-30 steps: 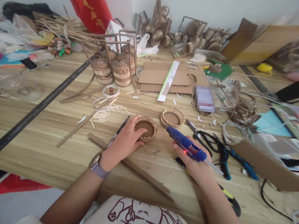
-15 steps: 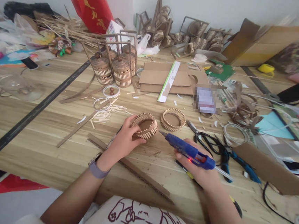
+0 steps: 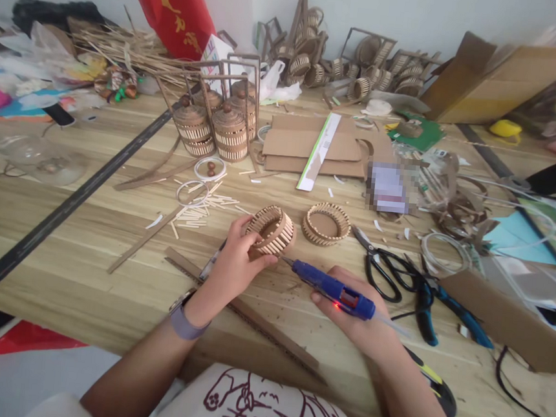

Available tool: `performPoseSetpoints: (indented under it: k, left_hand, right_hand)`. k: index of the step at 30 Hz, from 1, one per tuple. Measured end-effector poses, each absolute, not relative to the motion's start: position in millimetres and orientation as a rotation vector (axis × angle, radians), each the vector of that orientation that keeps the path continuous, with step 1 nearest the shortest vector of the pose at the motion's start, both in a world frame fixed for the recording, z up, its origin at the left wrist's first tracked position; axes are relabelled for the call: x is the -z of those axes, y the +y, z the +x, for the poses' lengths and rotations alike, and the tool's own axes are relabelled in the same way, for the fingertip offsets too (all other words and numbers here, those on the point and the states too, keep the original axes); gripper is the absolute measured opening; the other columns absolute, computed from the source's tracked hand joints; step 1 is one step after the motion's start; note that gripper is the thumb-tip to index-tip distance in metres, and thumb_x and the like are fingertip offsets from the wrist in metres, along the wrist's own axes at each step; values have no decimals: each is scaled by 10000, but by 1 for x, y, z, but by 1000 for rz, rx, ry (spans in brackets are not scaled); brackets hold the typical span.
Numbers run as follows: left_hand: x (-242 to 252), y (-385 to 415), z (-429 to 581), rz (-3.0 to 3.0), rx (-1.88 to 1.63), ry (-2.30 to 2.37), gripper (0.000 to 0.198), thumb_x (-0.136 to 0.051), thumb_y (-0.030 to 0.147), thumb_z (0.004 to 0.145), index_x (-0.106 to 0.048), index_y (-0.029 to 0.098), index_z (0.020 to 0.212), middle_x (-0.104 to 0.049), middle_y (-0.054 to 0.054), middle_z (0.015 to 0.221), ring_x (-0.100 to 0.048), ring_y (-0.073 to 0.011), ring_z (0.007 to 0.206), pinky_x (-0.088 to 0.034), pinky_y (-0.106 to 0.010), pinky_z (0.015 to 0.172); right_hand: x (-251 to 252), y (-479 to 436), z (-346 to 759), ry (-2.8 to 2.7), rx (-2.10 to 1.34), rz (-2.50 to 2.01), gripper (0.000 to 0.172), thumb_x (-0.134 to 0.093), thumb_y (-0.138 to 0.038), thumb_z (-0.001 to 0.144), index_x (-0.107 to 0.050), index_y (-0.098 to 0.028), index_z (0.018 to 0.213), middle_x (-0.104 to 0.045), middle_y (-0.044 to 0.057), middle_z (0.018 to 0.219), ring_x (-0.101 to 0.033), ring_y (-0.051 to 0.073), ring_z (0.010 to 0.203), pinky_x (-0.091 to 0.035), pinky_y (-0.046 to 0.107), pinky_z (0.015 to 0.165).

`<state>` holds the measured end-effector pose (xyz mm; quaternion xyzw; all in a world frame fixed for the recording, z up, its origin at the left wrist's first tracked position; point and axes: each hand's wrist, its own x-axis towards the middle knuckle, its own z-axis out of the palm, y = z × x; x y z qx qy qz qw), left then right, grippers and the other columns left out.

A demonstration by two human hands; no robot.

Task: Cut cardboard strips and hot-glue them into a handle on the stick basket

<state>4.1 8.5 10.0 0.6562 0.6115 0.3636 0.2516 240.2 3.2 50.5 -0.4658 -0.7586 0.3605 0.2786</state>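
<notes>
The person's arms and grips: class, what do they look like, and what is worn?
The left grip and right grip are ungloved hands. No sleeves cover the visible forearms. The left wrist wears a watch with a muted purple band.

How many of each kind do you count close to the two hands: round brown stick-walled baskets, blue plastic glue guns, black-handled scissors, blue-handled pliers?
Round brown stick-walled baskets: 2
Blue plastic glue gun: 1
Black-handled scissors: 1
Blue-handled pliers: 1
Total: 5

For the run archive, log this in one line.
left hand: tilted slatted basket; right hand: blue glue gun; second slatted basket: on table
</notes>
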Motion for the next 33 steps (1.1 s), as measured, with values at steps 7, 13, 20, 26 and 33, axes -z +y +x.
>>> performPoseSetpoints:
  k: [7,13,20,26,33]
  left_hand:
    - [-8,7,5,1709,-988,1618,339,-697,403,861,-626,223,1139,-365,-109,1483,-431,-302,1367,-508,-423,1034]
    - [-16,7,8,1593,-965,1582,303,-684,376,864,-642,200,1107,-379,-119,1478,-395,-315,1393,-427,-476,1111]
    - [-22,6,10,1526,-968,1540,354,-664,369,863,-630,185,1163,-372,-139,1473,-377,-318,1401,-352,-494,1156]
    - [-22,5,11,1527,-962,1552,385,-672,339,855,-616,183,1203,-377,-140,1468,-368,-306,1405,-331,-493,1168]
    - [-20,5,14,1518,-975,1559,411,-664,320,857,-598,172,1234,-365,-152,1472,-404,-311,1381,-335,-506,1163]
  right_hand:
    - [-49,3,240,-2054,-920,-1287,274,-622,-393,832,-552,-216,635,-514,-22,610,-522,122,529,-409,254,512]
    - [-46,4,241,-2048,-886,-1276,287,-632,-385,833,-530,-217,624,-508,-27,602,-518,122,530,-414,252,519]
    - [-45,4,242,-2063,-866,-1239,270,-625,-365,852,-537,-219,643,-522,-21,616,-527,130,542,-424,261,527]
    - [-44,3,241,-2047,-861,-1238,279,-633,-364,845,-525,-220,632,-521,-18,618,-527,130,542,-421,262,520]
    - [-43,3,243,-2076,-844,-1227,269,-627,-358,849,-534,-217,640,-536,-12,625,-530,127,545,-423,253,523]
